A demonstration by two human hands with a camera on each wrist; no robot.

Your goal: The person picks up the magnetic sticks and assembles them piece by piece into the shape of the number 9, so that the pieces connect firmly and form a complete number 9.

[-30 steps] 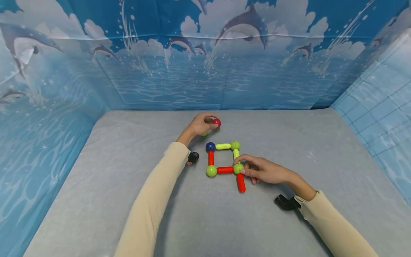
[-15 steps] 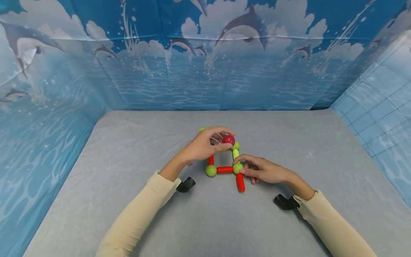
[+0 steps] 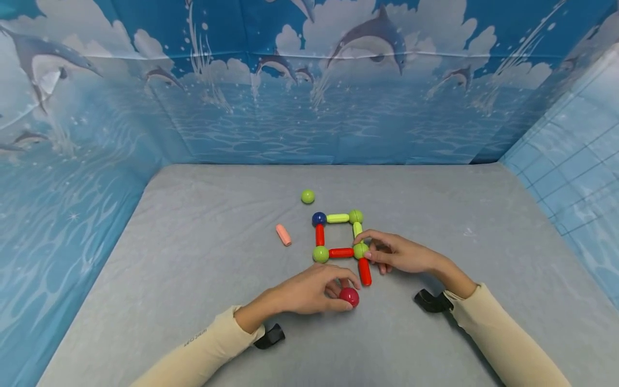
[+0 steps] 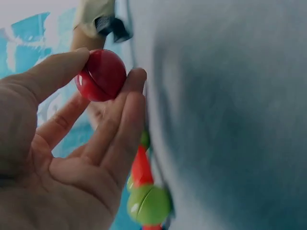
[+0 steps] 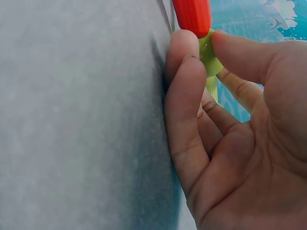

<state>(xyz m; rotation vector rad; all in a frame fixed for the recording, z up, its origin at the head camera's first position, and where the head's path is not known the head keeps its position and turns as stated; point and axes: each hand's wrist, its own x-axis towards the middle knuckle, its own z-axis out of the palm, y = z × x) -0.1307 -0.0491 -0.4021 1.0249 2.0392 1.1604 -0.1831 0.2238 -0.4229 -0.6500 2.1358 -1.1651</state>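
My left hand (image 3: 314, 290) pinches a red ball (image 3: 349, 296) between thumb and fingers, close to the free end of a red rod (image 3: 365, 272). In the left wrist view a seam runs across the red ball (image 4: 101, 75). My right hand (image 3: 401, 253) holds the green ball (image 3: 360, 250) at the near right corner of a square made of rods and balls. That square has a blue ball (image 3: 319, 219), a green ball (image 3: 355, 216) and another green ball (image 3: 321, 254) at its other corners. The right wrist view shows fingertips around the green ball (image 5: 209, 55), below a red rod (image 5: 193, 17).
A loose green ball (image 3: 308, 196) lies behind the square. Left of it rests a salmon-pink rod (image 3: 283, 235). A grey cloth (image 3: 435, 204) covers the table, with a blue dolphin-print curtain (image 3: 309, 123) along the back and sides.
The left hand has carried the red ball from behind the square, over it, to the near side by the red rod's end. My right hand has stayed on the corner ball.
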